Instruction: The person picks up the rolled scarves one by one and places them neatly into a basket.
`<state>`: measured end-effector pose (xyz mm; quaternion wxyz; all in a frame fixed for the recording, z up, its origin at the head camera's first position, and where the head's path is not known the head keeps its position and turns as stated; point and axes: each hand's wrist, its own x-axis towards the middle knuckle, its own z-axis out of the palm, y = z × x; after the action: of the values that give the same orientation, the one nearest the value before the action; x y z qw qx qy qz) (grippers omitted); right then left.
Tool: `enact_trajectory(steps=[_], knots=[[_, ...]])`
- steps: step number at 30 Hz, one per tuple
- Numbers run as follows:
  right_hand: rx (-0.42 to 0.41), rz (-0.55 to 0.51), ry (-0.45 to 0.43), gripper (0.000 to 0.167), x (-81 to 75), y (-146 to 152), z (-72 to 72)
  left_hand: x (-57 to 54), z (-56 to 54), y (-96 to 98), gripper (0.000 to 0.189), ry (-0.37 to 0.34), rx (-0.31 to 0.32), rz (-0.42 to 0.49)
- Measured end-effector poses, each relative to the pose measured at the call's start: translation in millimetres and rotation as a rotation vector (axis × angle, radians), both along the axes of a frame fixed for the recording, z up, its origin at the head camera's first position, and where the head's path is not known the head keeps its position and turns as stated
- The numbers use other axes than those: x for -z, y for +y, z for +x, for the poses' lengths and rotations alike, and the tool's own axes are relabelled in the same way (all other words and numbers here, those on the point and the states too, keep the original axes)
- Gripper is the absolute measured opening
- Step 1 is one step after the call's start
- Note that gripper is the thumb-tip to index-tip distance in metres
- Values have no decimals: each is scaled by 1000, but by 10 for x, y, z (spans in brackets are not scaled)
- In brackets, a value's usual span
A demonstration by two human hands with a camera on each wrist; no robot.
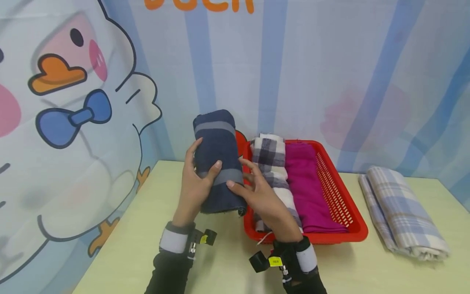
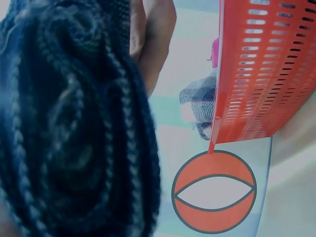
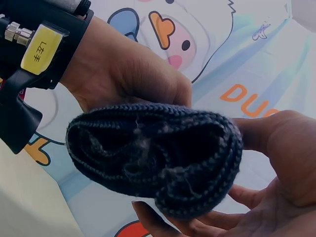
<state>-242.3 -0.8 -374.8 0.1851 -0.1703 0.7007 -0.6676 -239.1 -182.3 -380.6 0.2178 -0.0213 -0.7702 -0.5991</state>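
Both hands hold a tightly rolled navy cloth (image 1: 218, 149) with grey-blue bands, raised above the table left of the basket. On its left side the left hand (image 1: 196, 183) grips it, thumb across the front. The right hand (image 1: 262, 196) grips the lower right side, its thumb on the front near the bottom end and fingers around the edge. In the right wrist view the roll's layered end (image 3: 153, 158) shows between the two hands. The same navy roll (image 2: 79, 123) fills the left part of the left wrist view, close up and blurred.
A red plastic basket (image 1: 343, 204) stands right of the hands. Inside lie a rolled checked cloth (image 1: 271, 161) and a folded magenta cloth (image 1: 304, 188) side by side. A folded pale plaid cloth (image 1: 405, 212) lies on the table farther right. A printed backdrop (image 1: 235, 73) hangs behind.
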Motion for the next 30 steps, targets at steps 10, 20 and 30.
enact_trajectory(steps=[10,20,30], knots=[[-26,-41,-11,83,-10,7,13,-9,23,88,75,19,23,30],[-24,-70,-11,97,-25,39,17,-41,37,170,78,21,72,33],[17,-52,7,104,-34,44,31,-46,56,220,79,49,98,-31]])
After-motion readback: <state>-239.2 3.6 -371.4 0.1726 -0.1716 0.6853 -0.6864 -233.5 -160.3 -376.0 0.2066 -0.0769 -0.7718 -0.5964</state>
